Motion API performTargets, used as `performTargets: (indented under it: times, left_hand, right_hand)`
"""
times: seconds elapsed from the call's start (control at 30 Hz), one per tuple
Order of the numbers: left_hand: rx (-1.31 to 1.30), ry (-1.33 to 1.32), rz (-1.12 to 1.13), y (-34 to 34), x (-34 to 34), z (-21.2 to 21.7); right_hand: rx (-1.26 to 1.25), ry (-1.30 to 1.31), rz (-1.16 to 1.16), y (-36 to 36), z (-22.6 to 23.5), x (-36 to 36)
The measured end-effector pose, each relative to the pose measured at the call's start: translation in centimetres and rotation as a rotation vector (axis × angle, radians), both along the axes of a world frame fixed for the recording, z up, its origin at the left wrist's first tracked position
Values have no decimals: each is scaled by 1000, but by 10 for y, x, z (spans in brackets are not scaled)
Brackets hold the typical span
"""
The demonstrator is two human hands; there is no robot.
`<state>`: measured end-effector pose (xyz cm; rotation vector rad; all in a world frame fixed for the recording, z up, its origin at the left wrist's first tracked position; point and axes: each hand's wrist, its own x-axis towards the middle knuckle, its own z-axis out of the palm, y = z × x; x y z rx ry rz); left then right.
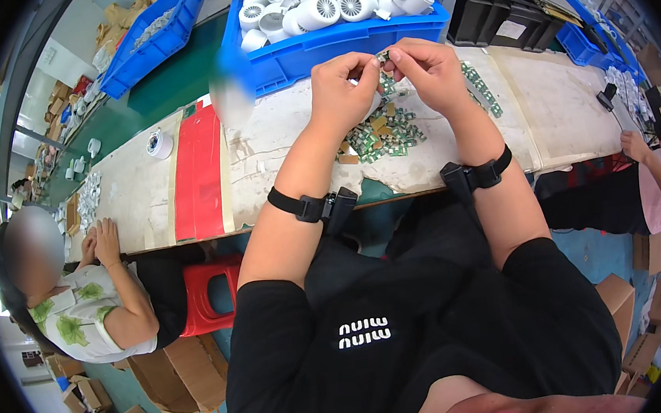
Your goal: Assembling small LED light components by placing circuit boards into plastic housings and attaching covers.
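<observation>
Black straps circle both wrists above the worn workbench (279,144). Just beyond lies a heap of small green circuit boards (381,134). Above it, the left hand (342,89) and right hand (427,69) pinch one small green board (382,58) between fingertips. Farthest, a blue bin (318,48) holds white fan housings (330,4).

Green chips (381,134), blue bin (310,49)

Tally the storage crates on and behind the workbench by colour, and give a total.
Blue plastic crates: 3 (one holding white round fan housings, one at upper left, one at far right)
Black plastic crate: 1
Total: 4
</observation>
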<state>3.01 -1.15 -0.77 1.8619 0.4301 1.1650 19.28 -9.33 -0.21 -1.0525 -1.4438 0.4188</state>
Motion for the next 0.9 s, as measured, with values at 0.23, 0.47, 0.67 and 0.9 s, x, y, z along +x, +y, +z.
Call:
performTargets:
  times: [0.23,0.47,0.67,0.9]
  left_hand:
    - [-38,-106,49,7,-4,-5]
    - [357,-53,204,-5,-12,7]
    - [509,221,780,30,-138,13]
    - [722,746,1122,63,-293,-46]
  right_hand:
    - [149,-133,-121,16,4,-19]
    - [73,-50,-106,10,-24,0]
    - [38,16,-85,15,-31,13]
    - [62,-40,-93,27,-31,3]
